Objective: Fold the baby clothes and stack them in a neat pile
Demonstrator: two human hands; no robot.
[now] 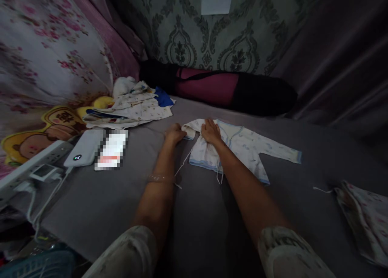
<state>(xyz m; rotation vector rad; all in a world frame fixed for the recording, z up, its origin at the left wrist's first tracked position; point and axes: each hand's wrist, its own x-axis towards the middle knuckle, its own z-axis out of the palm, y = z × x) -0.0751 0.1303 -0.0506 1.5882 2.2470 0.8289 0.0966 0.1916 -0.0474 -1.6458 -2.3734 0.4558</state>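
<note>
A small white baby shirt (245,144) with pale blue trim and tie strings lies spread on the grey bed sheet (194,225). Its right-hand sleeve stretches out flat. My left hand (175,134) is closed round the cuff of the other sleeve. On the shirt's upper body near that sleeve, my right hand (211,131) lies flat with its fingers stretched out. Two thin strings hang from the shirt's lower front and side onto the sheet.
Rumpled baby clothes (136,108) lie at back left beside yellow plush toys (60,124). A power bank (85,148), a phone (111,150) and a power strip (33,168) are at left. A long black-and-pink bag (212,88) lies along the wall. Folded cloth (366,217) sits at right.
</note>
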